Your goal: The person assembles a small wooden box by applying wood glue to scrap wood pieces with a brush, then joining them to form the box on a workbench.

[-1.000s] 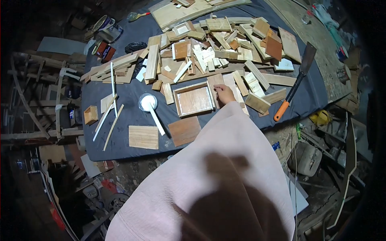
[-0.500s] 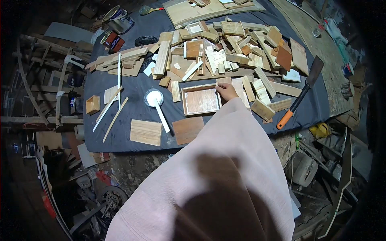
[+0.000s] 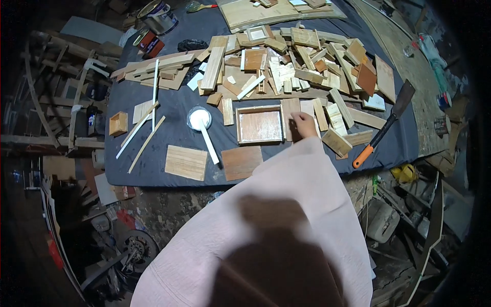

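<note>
My right hand (image 3: 305, 125) is over a flat reddish-brown wood piece (image 3: 290, 108), just right of a shallow wooden box (image 3: 259, 126). Its fingers are curled together, and whether they grip the wood piece is hidden. The box lies open side up, with a thin raised rim and white smears along its inner edges; my hand is apart from it. To the left stands a round tub of white paste (image 3: 198, 116) with a white stick (image 3: 208, 143) leaning out. Two thin boards, one pale (image 3: 185, 162) and one brown (image 3: 241, 163), lie in front. My left hand does not show.
A heap of wood offcuts (image 3: 307, 56) covers the back of the cloth-covered table (image 3: 138, 171). A handsaw with an orange handle (image 3: 363, 156) lies at right. Thin strips (image 3: 146, 144), a small wooden box (image 3: 118, 124) and paint cans (image 3: 158, 18) are at left.
My right hand has let go of the box's right edge and moved right, over the adjacent wood piece. The whole view has shifted slightly; the box stays in place on the table.
</note>
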A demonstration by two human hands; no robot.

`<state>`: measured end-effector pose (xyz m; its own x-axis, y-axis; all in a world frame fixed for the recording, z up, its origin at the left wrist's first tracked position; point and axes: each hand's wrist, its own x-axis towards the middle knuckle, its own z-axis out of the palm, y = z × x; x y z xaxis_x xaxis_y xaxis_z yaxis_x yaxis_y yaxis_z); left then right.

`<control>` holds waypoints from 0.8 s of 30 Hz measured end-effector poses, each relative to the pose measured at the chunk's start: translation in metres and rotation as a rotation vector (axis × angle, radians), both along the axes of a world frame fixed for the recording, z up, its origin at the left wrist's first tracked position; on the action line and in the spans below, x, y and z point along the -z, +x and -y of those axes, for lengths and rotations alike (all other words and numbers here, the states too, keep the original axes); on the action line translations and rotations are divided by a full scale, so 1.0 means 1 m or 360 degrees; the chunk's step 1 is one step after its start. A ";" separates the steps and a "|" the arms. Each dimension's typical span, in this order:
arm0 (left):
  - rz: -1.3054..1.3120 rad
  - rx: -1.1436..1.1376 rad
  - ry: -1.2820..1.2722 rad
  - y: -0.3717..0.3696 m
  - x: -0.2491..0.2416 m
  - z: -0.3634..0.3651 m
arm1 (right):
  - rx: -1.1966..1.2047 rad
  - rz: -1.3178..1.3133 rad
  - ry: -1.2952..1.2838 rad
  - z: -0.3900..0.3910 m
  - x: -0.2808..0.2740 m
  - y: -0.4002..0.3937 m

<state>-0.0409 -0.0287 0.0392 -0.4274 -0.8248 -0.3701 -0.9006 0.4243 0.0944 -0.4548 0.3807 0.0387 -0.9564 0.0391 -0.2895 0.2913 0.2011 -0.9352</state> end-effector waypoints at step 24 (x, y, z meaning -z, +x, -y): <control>-0.0190 0.0042 0.0136 -0.006 0.032 -0.025 | 0.0132 -0.0270 0.0335 0.017 0.001 0.067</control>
<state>-0.0467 -0.0041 0.0074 -0.4936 -0.7804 -0.3838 -0.8695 0.4335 0.2367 -0.3879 0.3635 0.0374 -0.9815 0.1618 -0.1025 0.1576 0.3781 -0.9123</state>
